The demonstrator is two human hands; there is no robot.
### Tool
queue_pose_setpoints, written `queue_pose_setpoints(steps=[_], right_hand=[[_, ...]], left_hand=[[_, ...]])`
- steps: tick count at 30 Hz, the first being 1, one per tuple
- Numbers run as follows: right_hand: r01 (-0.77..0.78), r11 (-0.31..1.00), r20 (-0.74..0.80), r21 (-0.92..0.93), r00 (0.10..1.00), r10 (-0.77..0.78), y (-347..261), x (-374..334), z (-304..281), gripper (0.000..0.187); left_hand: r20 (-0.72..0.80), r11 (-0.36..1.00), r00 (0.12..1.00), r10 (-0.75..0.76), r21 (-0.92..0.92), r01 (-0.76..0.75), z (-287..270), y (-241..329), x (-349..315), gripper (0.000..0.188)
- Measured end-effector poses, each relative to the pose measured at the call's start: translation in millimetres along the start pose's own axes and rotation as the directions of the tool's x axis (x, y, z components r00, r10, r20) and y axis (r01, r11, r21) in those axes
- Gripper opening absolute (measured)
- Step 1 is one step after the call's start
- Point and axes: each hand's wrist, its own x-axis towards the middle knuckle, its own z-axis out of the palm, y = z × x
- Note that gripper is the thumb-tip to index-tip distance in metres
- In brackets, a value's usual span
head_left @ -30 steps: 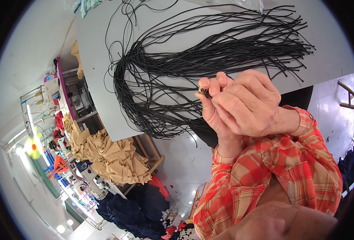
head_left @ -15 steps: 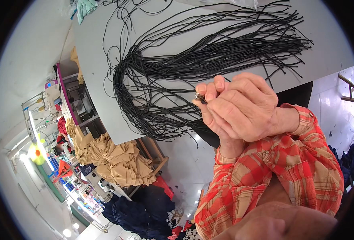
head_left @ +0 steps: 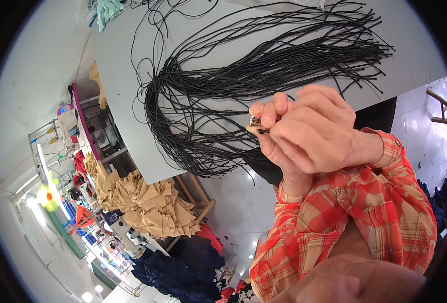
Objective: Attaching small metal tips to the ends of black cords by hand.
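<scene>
Black, smooth, thin cords (head_left: 284, 65) sprawl in a bent bundle across the matte grey tabletop (head_left: 117, 65), pinched together near the left bend; some strands cut off at top edge, others hidden behind the hands. Left hand (head_left: 278, 155) closed, fingertips pinching a small shiny metal piece (head_left: 255, 120) in front of the cords; piece too small and half covered, exact kind unclear. Dark bit (head_left: 262, 131) just below it, hard to make out. Right hand (head_left: 320, 131) curled over the left, fingertips hidden, cannot tell if it grips anything. Red-and-tan plaid shirt (head_left: 314, 227), woven. Crumpled tan fabric pile (head_left: 155, 202); navy fabric heap (head_left: 183, 267), lower edge cut off. Background machinery blurred by glare.
</scene>
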Motion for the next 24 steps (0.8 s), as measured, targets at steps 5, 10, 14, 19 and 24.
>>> queue_pose_setpoints(steps=[5, 10, 14, 19, 24], right_hand=[[-0.185, 0.956, 0.126, 0.226, 0.979, 0.16, 2, 9, -9, 0.019], [-0.28, 0.929, 0.223, 0.243, 0.948, 0.228, -5, 2, 4, 0.02], [-0.263, 0.935, 0.321, 0.237, 0.93, 0.18, -8, 4, 5, 0.017], [-0.388, 0.894, 0.446, 0.225, 0.857, 0.26, -11, 5, 7, 0.014], [-0.443, 0.862, 0.568, 0.247, 0.787, 0.242, -8, 9, -2, 0.013]], left_hand=[[0.028, 0.987, 0.998, -0.054, -0.152, 0.058, -12, 8, -1, 0.019], [0.137, 0.987, 0.991, 0.002, -0.161, 0.02, -20, 14, -2, 0.018], [0.128, 0.993, 0.991, 0.036, -0.113, -0.022, -20, 16, -7, 0.02], [0.127, 0.998, 0.99, 0.063, -0.01, -0.062, -24, 19, -13, 0.026], [0.212, 0.911, 0.961, 0.177, 0.334, -0.242, -23, 21, -11, 0.03]])
